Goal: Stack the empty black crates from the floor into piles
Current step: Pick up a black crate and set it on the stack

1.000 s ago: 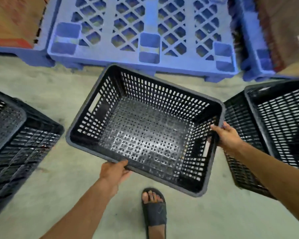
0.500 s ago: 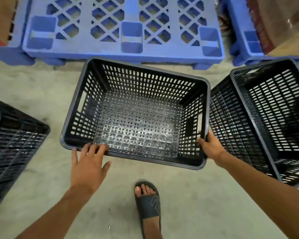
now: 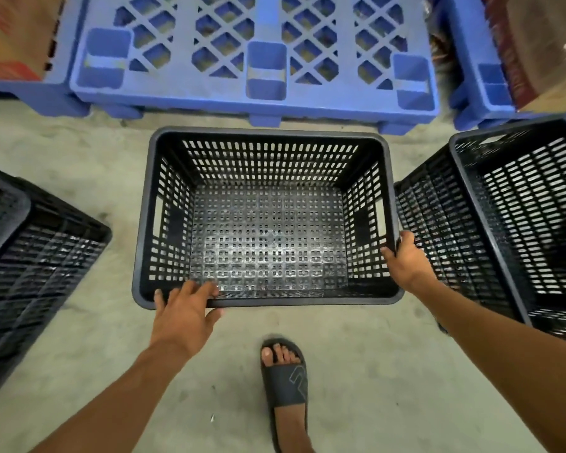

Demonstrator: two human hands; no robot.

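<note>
Standing on concrete floor (image 3: 62,165) | blue pallets (image 3: 252,50) behind | black crates (image 3: 265,220)

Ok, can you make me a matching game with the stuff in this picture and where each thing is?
Things:
1. middle crate
2. blue pallet
3. sandal
4. left hand

Places:
A. on a foot
B. on the crate's near rim
C. between two other black crates
D. beyond the crates

Pairs: 1-C, 2-D, 3-A, 4-B

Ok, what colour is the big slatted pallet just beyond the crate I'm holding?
The pallet is blue with a diamond lattice, clearest in the head view.
</note>
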